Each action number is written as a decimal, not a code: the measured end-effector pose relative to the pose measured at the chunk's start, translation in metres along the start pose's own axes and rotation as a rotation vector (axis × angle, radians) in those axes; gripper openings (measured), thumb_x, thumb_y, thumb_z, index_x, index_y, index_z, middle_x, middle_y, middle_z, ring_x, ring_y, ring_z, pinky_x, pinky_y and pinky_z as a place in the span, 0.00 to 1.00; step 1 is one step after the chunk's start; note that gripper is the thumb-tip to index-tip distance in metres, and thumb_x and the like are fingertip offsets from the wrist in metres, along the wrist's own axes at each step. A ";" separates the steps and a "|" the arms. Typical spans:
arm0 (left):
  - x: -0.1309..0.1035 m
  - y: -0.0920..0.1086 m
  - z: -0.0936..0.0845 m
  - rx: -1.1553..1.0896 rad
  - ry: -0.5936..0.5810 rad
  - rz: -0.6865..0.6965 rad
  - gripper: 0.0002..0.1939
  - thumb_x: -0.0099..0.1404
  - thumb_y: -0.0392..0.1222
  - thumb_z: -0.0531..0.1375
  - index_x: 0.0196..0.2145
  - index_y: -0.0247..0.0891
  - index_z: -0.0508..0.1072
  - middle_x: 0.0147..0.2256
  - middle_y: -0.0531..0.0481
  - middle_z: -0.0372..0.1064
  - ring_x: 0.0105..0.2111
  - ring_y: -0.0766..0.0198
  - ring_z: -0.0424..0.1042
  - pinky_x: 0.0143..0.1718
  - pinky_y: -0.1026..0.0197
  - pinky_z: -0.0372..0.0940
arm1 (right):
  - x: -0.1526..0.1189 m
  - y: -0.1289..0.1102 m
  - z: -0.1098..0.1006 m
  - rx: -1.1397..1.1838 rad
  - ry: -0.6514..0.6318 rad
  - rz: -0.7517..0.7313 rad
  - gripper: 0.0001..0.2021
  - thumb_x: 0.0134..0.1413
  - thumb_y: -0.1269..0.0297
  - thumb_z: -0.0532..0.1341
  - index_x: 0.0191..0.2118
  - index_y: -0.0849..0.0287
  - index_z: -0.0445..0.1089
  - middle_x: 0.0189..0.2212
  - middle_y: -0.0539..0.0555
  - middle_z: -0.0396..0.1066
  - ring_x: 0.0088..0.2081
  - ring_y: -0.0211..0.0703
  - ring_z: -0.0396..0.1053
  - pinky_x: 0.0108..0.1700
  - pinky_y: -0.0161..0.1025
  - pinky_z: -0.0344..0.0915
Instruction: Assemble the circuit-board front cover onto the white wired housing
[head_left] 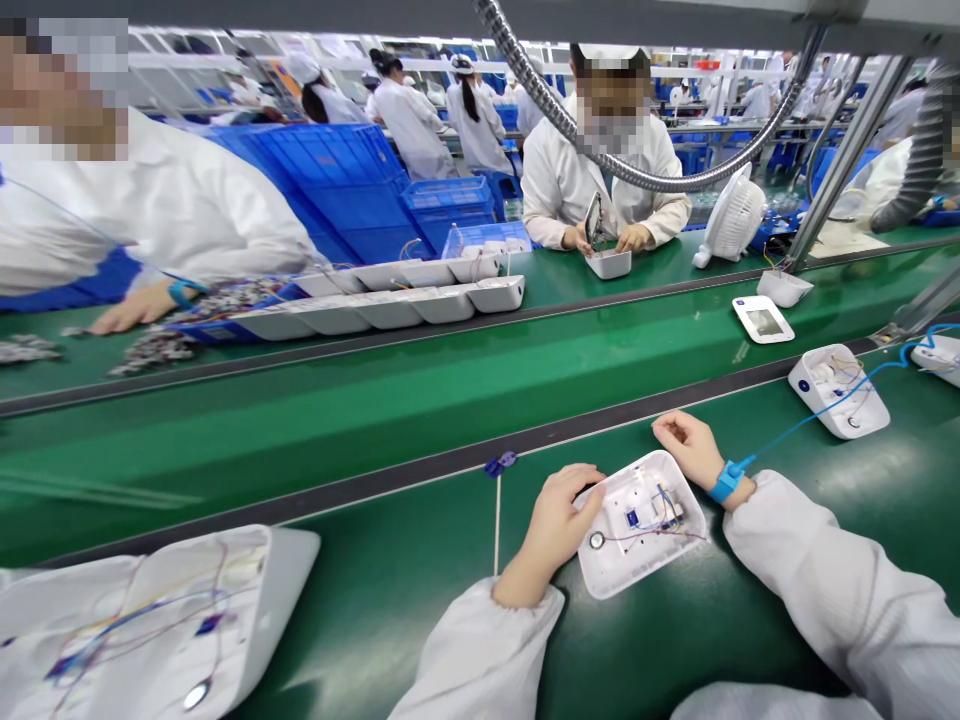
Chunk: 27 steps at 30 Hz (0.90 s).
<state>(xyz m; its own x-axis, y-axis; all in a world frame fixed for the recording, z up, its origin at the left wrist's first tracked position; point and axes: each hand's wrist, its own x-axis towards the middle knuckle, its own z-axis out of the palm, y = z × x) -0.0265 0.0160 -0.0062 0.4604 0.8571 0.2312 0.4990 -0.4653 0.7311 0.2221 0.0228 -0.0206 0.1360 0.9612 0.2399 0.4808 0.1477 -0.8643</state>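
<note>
A white plastic housing [622, 570] lies open side up on the green bench in front of me. Inside it are thin coloured wires, a small blue part [632, 518] and a round silver disc [597, 541]. My left hand [566, 510] grips the housing's left edge, with the thumb over the rim. Just beyond the upper right corner is my right hand [690, 450], fingers curled together and apart from the housing. Whatever those fingers may hold is hidden. A blue wrist strap [726, 482] with a blue cord circles my right wrist.
Wired white housings [292, 560] stand at the near left, and another housing [862, 415] lies to the right. A white panel [763, 320] rests on the green belt [420, 370]. Across it, a co-worker [645, 190] handles a housing. A flexible metal hose [645, 178] hangs overhead.
</note>
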 end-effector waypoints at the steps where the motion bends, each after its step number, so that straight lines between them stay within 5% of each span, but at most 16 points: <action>1: 0.000 0.000 0.000 -0.007 0.002 0.002 0.13 0.67 0.46 0.54 0.35 0.41 0.77 0.39 0.46 0.78 0.44 0.52 0.75 0.48 0.49 0.66 | 0.004 0.001 -0.004 -0.048 0.010 -0.025 0.13 0.59 0.55 0.57 0.37 0.57 0.74 0.34 0.56 0.75 0.34 0.44 0.72 0.37 0.42 0.70; 4: 0.001 0.001 -0.001 -0.025 0.009 0.003 0.12 0.66 0.45 0.55 0.35 0.41 0.78 0.38 0.46 0.78 0.44 0.52 0.75 0.47 0.50 0.67 | 0.029 0.011 -0.023 -0.210 0.064 -0.081 0.16 0.58 0.53 0.59 0.46 0.56 0.74 0.47 0.60 0.74 0.51 0.53 0.69 0.54 0.51 0.65; 8: 0.003 0.000 -0.002 -0.033 0.028 -0.008 0.12 0.66 0.45 0.56 0.34 0.41 0.78 0.38 0.46 0.78 0.42 0.53 0.75 0.45 0.51 0.67 | 0.092 0.037 -0.067 -0.440 0.218 0.016 0.35 0.54 0.49 0.61 0.61 0.68 0.62 0.64 0.71 0.57 0.66 0.62 0.50 0.66 0.57 0.48; 12: 0.004 0.000 -0.001 -0.064 0.050 -0.034 0.13 0.67 0.46 0.56 0.33 0.40 0.77 0.36 0.46 0.77 0.39 0.55 0.75 0.42 0.53 0.67 | 0.148 0.064 -0.118 -0.609 0.337 0.223 0.48 0.49 0.40 0.62 0.65 0.75 0.53 0.67 0.78 0.47 0.68 0.72 0.40 0.66 0.62 0.39; 16: 0.004 -0.001 -0.001 -0.103 0.082 -0.083 0.13 0.67 0.45 0.55 0.32 0.40 0.76 0.35 0.46 0.77 0.37 0.56 0.75 0.41 0.54 0.68 | 0.170 0.090 -0.147 -0.732 0.395 0.442 0.54 0.44 0.39 0.67 0.67 0.75 0.49 0.67 0.82 0.44 0.67 0.77 0.42 0.64 0.66 0.42; 19: 0.004 -0.002 -0.001 -0.118 0.091 -0.088 0.12 0.67 0.45 0.55 0.31 0.39 0.76 0.35 0.46 0.77 0.37 0.57 0.75 0.41 0.55 0.68 | 0.174 0.105 -0.148 -0.790 0.415 0.529 0.51 0.45 0.42 0.68 0.65 0.76 0.54 0.64 0.83 0.51 0.65 0.77 0.48 0.62 0.66 0.48; 27: 0.006 -0.001 -0.001 -0.116 0.115 -0.105 0.11 0.66 0.43 0.55 0.29 0.39 0.76 0.33 0.47 0.76 0.35 0.58 0.75 0.39 0.57 0.68 | 0.163 0.103 -0.133 -0.673 0.441 0.345 0.26 0.60 0.49 0.60 0.49 0.71 0.69 0.47 0.79 0.69 0.54 0.69 0.65 0.55 0.63 0.57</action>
<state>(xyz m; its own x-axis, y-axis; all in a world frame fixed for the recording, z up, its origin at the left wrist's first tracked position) -0.0246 0.0218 -0.0047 0.3195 0.9225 0.2167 0.4491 -0.3488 0.8226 0.4088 0.1639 -0.0116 0.6238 0.7287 0.2827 0.7415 -0.4374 -0.5088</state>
